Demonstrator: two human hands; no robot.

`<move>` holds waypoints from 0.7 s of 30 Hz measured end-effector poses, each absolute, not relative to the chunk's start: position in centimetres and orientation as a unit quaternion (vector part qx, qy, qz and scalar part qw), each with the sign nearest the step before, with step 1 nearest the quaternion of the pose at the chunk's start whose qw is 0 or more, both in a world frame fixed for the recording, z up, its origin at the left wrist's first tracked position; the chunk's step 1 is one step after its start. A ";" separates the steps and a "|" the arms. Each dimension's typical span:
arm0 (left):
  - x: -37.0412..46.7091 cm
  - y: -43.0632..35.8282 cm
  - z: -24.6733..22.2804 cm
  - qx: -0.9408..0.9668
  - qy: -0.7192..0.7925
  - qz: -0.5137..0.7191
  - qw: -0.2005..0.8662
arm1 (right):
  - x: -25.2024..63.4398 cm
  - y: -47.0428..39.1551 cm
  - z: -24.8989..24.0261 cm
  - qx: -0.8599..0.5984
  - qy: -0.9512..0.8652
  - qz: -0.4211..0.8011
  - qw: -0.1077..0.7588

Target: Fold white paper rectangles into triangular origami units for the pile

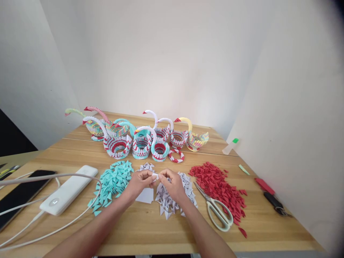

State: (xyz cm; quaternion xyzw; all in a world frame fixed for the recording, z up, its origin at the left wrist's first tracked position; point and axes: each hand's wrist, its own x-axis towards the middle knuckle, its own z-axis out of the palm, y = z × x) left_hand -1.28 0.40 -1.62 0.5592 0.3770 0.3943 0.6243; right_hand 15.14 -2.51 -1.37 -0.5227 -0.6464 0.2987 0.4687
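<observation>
Between the fingertips of both hands is a small white paper piece (pixel 155 176). My left hand (pixel 140 182) pinches its left side, fingers closed. My right hand (pixel 172 183) holds the other side with thumb and fingers together. A white paper sheet (pixel 145 195) lies on the table just below my left hand. Pale grey-lilac folded triangles (pixel 167 204) are heaped under and around my right hand, with a smaller heap (pixel 146 166) behind the hands. Turquoise triangles (pixel 115 179) are piled left of my left hand, and red ones (pixel 217 184) lie to the right.
Several folded-paper swans (pixel 118 145) stand at the back of the wooden table (pixel 139 229), beside a red-white ring (pixel 176 156). Scissors (pixel 217 211) lie right. A power bank (pixel 68 190), cables and phone (pixel 24 191) are left. A green-capped bottle (pixel 230 146) lies back right.
</observation>
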 end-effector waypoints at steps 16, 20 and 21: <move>-1.6 0.4 -1.7 0.537 0.319 0.402 0.669 | 15.0 -2.1 -1.7 -0.439 -0.511 0.541 0.503; -1.5 0.4 -1.6 0.537 0.320 0.406 0.667 | 15.0 -2.1 -1.6 -0.446 -0.518 0.531 0.501; -1.5 0.3 -1.5 0.534 0.320 0.408 0.668 | 15.0 -2.1 -1.5 -0.447 -0.521 0.529 0.499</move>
